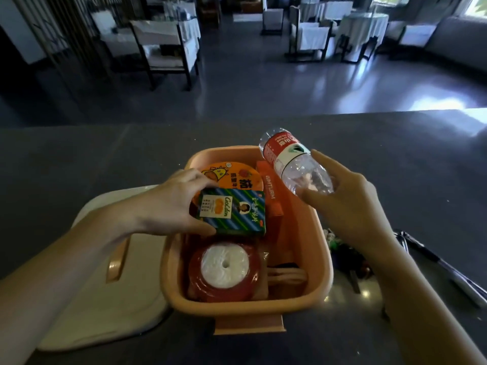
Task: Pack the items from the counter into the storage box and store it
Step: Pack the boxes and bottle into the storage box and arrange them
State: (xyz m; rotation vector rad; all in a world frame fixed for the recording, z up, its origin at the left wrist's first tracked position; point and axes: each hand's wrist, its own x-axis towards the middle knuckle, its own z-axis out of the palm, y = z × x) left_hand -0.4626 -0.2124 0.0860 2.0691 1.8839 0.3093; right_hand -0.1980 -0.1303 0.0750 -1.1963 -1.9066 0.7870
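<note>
An orange storage box (320,248) sits on the dark counter in front of me. Inside lie an orange round noodle cup (237,175), an orange carton (271,191), a red roll holder with white bags (224,267) and some small items. My left hand (168,204) grips a green striped box (234,216) above the box's middle. My right hand (350,204) holds a clear water bottle with a red label (292,164), tilted over the box's far right corner.
The box's cream lid with a wooden handle (105,280) lies flat to the left. Small dark items (345,254) and a white-tipped pen (448,270) lie on the counter to the right. Beyond the counter are chairs and tables.
</note>
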